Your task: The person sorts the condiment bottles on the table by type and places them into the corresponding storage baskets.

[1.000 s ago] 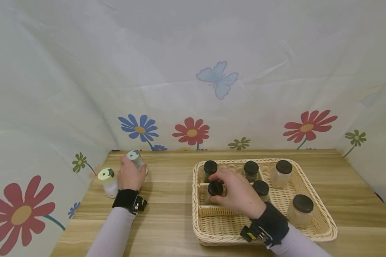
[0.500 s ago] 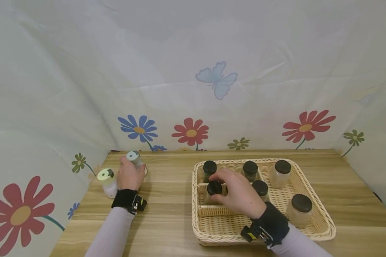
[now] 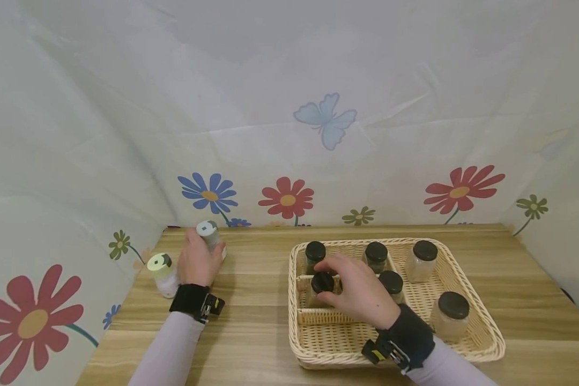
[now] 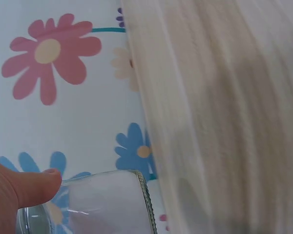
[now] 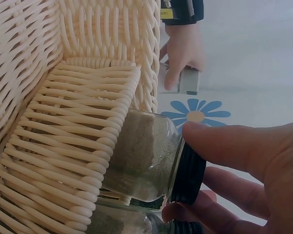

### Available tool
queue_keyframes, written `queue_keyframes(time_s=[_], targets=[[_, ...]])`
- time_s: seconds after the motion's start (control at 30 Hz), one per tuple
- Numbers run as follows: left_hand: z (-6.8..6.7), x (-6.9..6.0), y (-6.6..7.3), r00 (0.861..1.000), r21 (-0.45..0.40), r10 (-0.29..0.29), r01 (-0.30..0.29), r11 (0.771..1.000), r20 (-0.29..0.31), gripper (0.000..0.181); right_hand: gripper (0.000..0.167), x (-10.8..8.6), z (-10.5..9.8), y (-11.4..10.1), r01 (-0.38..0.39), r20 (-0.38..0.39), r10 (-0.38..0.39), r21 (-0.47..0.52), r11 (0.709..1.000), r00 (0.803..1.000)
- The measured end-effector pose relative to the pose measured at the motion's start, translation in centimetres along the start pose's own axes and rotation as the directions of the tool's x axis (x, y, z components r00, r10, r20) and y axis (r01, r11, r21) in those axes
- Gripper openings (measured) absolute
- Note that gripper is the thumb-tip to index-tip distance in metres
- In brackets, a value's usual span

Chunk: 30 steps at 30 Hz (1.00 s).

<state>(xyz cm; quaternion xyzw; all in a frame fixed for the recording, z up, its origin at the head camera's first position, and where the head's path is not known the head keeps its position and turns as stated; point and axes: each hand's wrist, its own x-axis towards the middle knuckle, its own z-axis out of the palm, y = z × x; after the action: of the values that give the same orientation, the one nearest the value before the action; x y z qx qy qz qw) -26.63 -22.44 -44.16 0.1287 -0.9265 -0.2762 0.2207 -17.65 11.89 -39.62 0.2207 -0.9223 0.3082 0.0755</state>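
Note:
In the head view my left hand [image 3: 199, 261] grips a clear seasoning shaker with a pale blue-grey lid [image 3: 206, 229] at the far left of the table. The left wrist view shows my thumb on the shaker [image 4: 110, 202], with whitish contents behind its clear wall. My right hand [image 3: 359, 289] pinches the black lid of a small glass jar [image 3: 322, 282], which stands in a left compartment of the wicker basket [image 3: 294, 332]. In the right wrist view my thumb [image 5: 210, 141] lies on that jar's lid [image 5: 188, 175], and dark contents show through the glass.
A second shaker with a yellow-green lid [image 3: 160, 264] stands left of my left hand. Other black-lidded jars stand in the basket, among them one at back right [image 3: 424, 252] and one at front right [image 3: 453, 305]. A wicker divider [image 5: 71, 126] borders the pinched jar. Flowered cloth [image 3: 246, 134] surrounds the table.
My left hand and the shaker have shifted slightly right and toward the back, the shaker's lid now a little higher in view. My right hand keeps its place on the jar.

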Motion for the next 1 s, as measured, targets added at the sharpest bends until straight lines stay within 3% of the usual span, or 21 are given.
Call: queue_keyframes(time_s=[0.3, 0.6, 0.83, 1.0], targets=[[-1.7, -1.2, 2.8, 0.997, -0.026, 0.073, -0.073, 0.997, -0.021, 0.065, 0.043, -0.2, -0.1, 0.0, 0.009, -0.014, -0.009, 0.004, 1.0, 1.0], [-3.0, -2.6, 5.2, 0.985, -0.03, 0.164, -0.165, 0.986, -0.056, 0.068, 0.042, -0.2, -0.1, -0.1, 0.012, -0.025, -0.012, 0.01, 1.0, 1.0], [-3.9, -3.5, 6.3, 0.966, -0.046, 0.241, -0.246, 0.968, -0.094, 0.071, 0.041, 0.0, 0.3, -0.2, 0.019, -0.036, -0.019, 0.014, 1.0, 0.999], [-4.1, -3.8, 6.7, 0.957, -0.045, 0.266, -0.273, 0.961, -0.115, 0.071, 0.042, 0.1, 0.5, -0.2, 0.036, -0.037, -0.036, 0.003, 0.999, 0.999]])
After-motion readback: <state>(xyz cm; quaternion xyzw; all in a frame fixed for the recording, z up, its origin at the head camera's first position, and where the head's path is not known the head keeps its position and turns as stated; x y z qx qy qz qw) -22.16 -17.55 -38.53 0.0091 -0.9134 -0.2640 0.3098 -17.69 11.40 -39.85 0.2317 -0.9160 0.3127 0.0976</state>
